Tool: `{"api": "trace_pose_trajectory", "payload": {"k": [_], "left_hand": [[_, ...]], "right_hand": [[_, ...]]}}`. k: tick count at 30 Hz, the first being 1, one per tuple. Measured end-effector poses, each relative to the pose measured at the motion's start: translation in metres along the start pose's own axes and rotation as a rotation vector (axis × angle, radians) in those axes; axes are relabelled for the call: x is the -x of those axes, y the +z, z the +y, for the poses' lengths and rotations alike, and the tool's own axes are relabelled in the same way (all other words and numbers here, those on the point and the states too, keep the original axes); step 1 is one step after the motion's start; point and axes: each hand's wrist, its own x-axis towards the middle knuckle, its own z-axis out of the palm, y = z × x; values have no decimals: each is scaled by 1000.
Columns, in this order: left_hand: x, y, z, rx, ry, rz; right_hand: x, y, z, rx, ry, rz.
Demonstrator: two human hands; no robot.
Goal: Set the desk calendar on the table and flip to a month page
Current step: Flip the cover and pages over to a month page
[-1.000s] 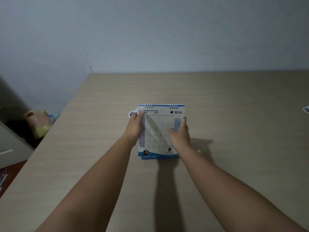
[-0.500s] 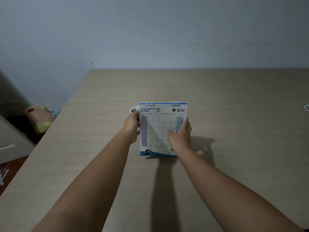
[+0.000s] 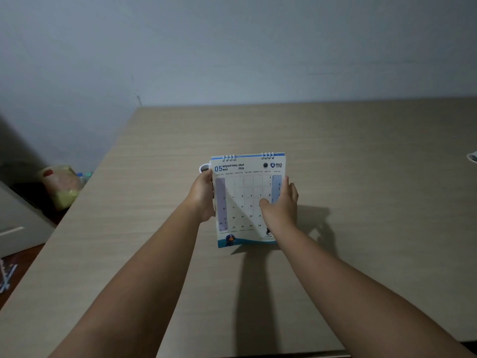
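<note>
Both forearms reached out to the desk calendar (image 3: 245, 200), gripped at mid-height. Left hand (image 3: 202, 198) clasped its left edge, fingers hidden behind; right hand (image 3: 281, 206) clasped the right edge, thumb (image 3: 265, 204) pressed on the May page, likely steadying it upright while seating the base. Bottom edge looked at or just above the wooden table (image 3: 361, 177); contact unclear. Beyond the grip: spiral binding, bare tabletop, plain wall. Far left, off the table: a yellowish plastic bag (image 3: 62, 187).

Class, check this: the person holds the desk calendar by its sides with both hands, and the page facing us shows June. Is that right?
Not quite. The head view shows the desk calendar open at 05 May, not June. The left hand and right hand do hold its sides.
</note>
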Motion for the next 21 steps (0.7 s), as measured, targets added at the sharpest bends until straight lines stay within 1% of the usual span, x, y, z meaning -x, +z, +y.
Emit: {"api": "trace_pose_trajectory", "payload": {"k": [3,5,8,10,13,17,19,21], "left_hand": [[2,0,1,13,-6,-33],[1,0,2,38,1,-41],[0,0,3,-7,7,-19],[0,-1,5,-59,-1,-15],[-3,-6,5,-118,-13,-19],[-6,-17,1,-188,-28,-62],[-6,-20,-4,-178,-17,-95],[-6,-21,-6,-160,-8,-103]], "right_hand": [[-1,-8,5,-77,-47,89],[-6,-19,9,-211,-21,88],[-18,-33,15,-372,66,32],[-24,-41,17,-416,84,2],[-28,-52,13,-430,63,-65],[-32,-61,14,-416,46,-108],[-32,-62,18,-462,83,-187],[-29,-65,18,-511,141,-322]]}}
